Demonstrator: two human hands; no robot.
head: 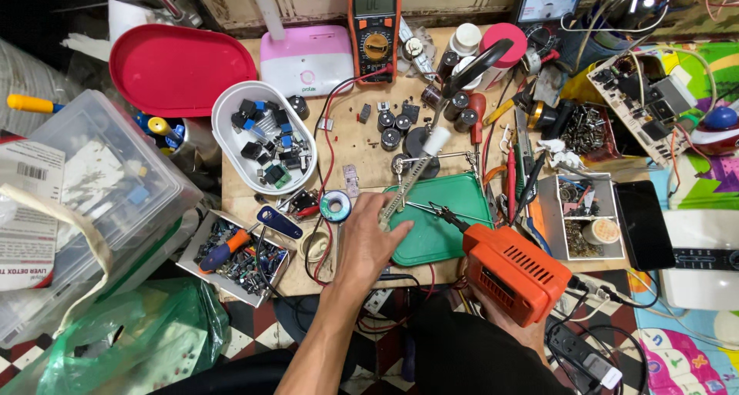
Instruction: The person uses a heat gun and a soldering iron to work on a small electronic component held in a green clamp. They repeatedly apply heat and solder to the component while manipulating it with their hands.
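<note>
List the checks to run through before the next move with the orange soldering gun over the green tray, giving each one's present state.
1. Right hand grips the orange soldering gun: ok, though the gun mostly hides the hand.
2. Gun tip is over the green tray: ok.
3. Left hand steadies the long strip at the tray's left edge: ok.
4. Left fingers are apart from the tip: ok, a gap shows.
5. Solder spool lies within reach beside the left hand: ok.
6. Tip is hot: cannot tell.
7. Red wire crosses the bench beside the left hand: not ok.
</note>
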